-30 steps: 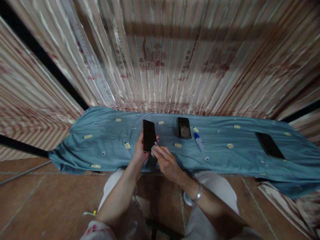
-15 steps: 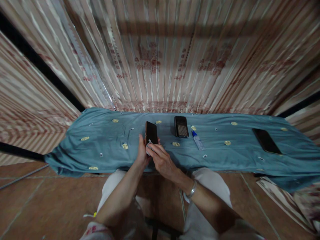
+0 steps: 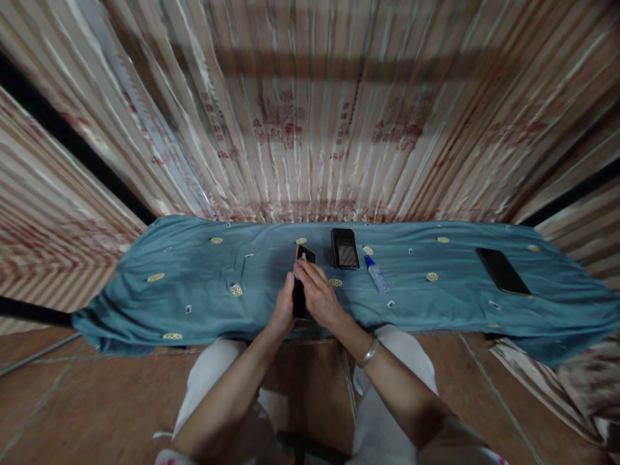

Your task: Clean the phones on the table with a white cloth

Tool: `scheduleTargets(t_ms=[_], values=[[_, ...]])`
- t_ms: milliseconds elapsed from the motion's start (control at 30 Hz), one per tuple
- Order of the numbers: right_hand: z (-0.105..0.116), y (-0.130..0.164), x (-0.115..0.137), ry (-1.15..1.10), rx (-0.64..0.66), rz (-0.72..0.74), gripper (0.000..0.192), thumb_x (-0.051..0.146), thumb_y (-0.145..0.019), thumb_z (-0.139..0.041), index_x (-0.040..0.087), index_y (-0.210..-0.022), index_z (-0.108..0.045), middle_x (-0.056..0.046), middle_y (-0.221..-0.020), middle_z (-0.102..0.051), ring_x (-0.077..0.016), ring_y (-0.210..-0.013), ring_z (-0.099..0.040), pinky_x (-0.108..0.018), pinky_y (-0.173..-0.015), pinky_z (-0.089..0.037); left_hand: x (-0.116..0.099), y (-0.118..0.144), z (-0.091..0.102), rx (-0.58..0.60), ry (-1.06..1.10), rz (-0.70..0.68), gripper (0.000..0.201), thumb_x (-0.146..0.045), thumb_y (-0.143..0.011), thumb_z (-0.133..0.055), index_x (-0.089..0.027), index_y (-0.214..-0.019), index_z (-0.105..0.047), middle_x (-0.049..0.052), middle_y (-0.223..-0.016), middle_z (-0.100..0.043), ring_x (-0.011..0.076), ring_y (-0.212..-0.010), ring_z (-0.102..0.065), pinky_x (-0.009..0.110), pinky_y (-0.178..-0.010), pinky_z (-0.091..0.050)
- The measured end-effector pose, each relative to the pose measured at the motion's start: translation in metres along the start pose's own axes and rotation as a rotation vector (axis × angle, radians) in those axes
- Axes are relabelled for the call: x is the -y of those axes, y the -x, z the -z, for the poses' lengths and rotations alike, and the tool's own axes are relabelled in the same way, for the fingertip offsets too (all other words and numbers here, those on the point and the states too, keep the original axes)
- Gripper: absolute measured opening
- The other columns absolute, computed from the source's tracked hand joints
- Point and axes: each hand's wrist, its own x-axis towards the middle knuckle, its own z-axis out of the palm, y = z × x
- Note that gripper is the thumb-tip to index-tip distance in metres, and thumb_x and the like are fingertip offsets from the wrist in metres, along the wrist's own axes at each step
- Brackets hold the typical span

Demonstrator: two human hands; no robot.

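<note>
My left hand [image 3: 285, 310] grips a black phone [image 3: 300, 303] by its left edge, holding it upright over the front of the blue cloth [image 3: 203, 284]. My right hand [image 3: 317, 294] lies over the phone's screen, its fingertips pressing a small white wipe [image 3: 303, 257] against the phone's top end. A second black phone [image 3: 345, 248] lies flat on the cloth just beyond my right hand. A small bottle with a blue cap [image 3: 376, 274] lies beside it to the right.
A third dark phone [image 3: 502, 271] lies at the cloth's far right. The cloth carries yellow embroidered patches and covers a low surface in front of a striped curtain [image 3: 310, 116]. Brown floor tiles [image 3: 72, 387] and my light trousers fill the foreground.
My right hand has slid the white wipe from the phone's lower end up to its top. The held phone has shifted slightly right and closer to me.
</note>
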Motion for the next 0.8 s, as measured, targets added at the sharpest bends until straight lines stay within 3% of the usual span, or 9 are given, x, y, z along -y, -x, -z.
scheduleTargets(t_ms=[133, 300, 433, 600, 700, 800], values=[[0.004, -0.007, -0.010, -0.003, -0.030, -0.004, 0.046, 0.011, -0.094, -0.031, 0.009, -0.137, -0.048, -0.018, -0.137, -0.052, -0.0235, -0.131, -0.043, -0.043, -0.109, -0.042, 0.003, 0.003, 0.000, 0.061, -0.131, -0.108, 0.054, -0.047, -0.076, -0.068, -0.013, -0.118, -0.066, 0.010, -0.130, -0.062, 0.0251, -0.130, -0.048, 0.036, -0.113, -0.032], [0.008, -0.013, -0.019, 0.011, -0.050, -0.047, 0.047, 0.012, -0.094, -0.030, 0.013, -0.138, -0.048, -0.016, -0.136, -0.053, -0.0234, -0.131, -0.043, -0.046, -0.108, -0.042, 0.000, 0.010, -0.007, 0.063, -0.226, -0.136, 0.050, -0.047, -0.071, -0.071, -0.014, -0.109, -0.071, 0.009, -0.127, -0.064, 0.0274, -0.132, -0.046, 0.038, -0.113, -0.031], [0.009, -0.016, -0.024, 0.015, -0.043, -0.068, 0.049, 0.010, -0.092, -0.030, 0.014, -0.138, -0.048, -0.015, -0.136, -0.054, -0.0232, -0.130, -0.044, -0.045, -0.108, -0.041, -0.004, 0.017, -0.014, 0.065, -0.213, -0.059, 0.045, -0.046, -0.069, -0.072, -0.013, -0.100, -0.072, 0.009, -0.105, -0.073, 0.0296, -0.118, -0.057, 0.041, -0.103, -0.044], [0.009, -0.017, -0.029, 0.001, -0.024, -0.102, 0.052, 0.007, -0.090, -0.030, 0.013, -0.139, -0.048, -0.015, -0.136, -0.054, -0.0237, -0.129, -0.043, -0.047, -0.109, -0.040, -0.008, 0.019, -0.017, 0.009, -0.140, 0.035, 0.031, -0.039, -0.071, -0.072, -0.013, -0.088, -0.071, 0.007, -0.083, -0.075, 0.0279, -0.095, -0.068, 0.037, -0.083, -0.055], [0.009, -0.017, -0.033, 0.008, -0.017, -0.143, 0.054, 0.006, -0.087, -0.031, 0.012, -0.138, -0.048, -0.016, -0.137, -0.053, -0.0248, -0.129, -0.043, -0.048, -0.109, -0.040, -0.011, 0.020, -0.017, 0.004, -0.098, 0.074, 0.031, -0.037, -0.075, -0.070, -0.011, -0.091, -0.069, 0.008, -0.079, -0.074, 0.0263, -0.082, -0.071, 0.037, -0.075, -0.058], [0.008, -0.015, -0.037, 0.019, -0.025, -0.171, 0.055, 0.005, -0.086, -0.031, 0.013, -0.138, -0.047, -0.015, -0.137, -0.052, -0.0250, -0.128, -0.043, -0.050, -0.108, -0.040, -0.017, 0.020, -0.016, 0.007, -0.030, 0.089, 0.031, -0.033, -0.080, -0.067, -0.010, -0.100, -0.067, 0.009, -0.084, -0.074, 0.0244, -0.081, -0.071, 0.039, -0.076, -0.059]])
